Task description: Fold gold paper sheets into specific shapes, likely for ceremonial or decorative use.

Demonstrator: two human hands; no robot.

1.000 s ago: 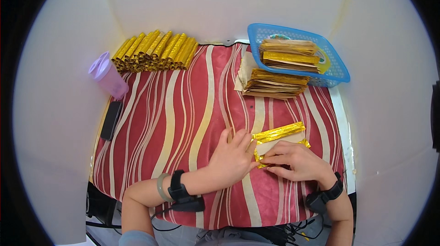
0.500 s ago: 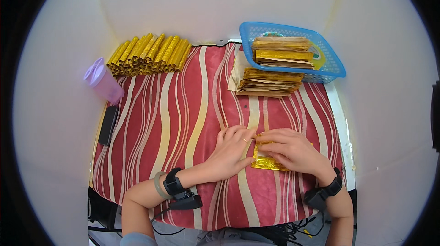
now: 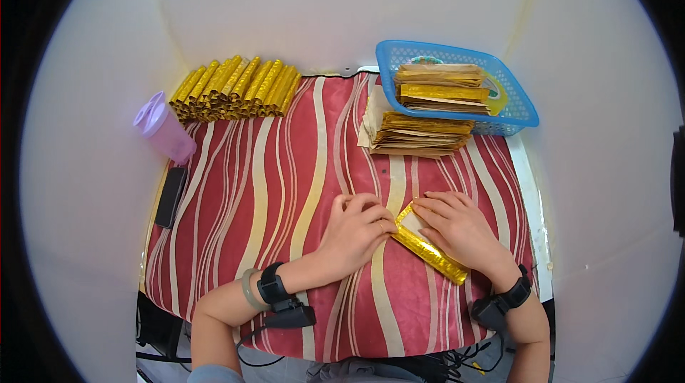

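A gold foil paper [image 3: 432, 254] lies slanted on the cloth in front of me. Its near edge is turned over into a shiny gold band, and a pale inner face shows beyond that band. At the paper's left corner my left hand [image 3: 357, 234] is closed, fingers curled, thumb and fingertips pinching that corner. Over the far right part of the paper my right hand [image 3: 464, 229] rests flat with its fingers stretched out, hiding that part. Each wrist carries a black strap with a small device.
Gold paper rolls [image 3: 235, 89] are piled at the back left. Beside them stand a lilac pitcher [image 3: 165, 129] and a black phone-like object [image 3: 170, 197]. A blue basket [image 3: 524, 113] holds gold paper sheets, with another stack [image 3: 421, 133] before it. Red striped cloth [image 3: 228, 240] covers the table.
The gold paper has turned, its right end now nearer me, and its gold band is exposed. My left fingers have curled in at its corner; my right hand has shifted right and flattened.
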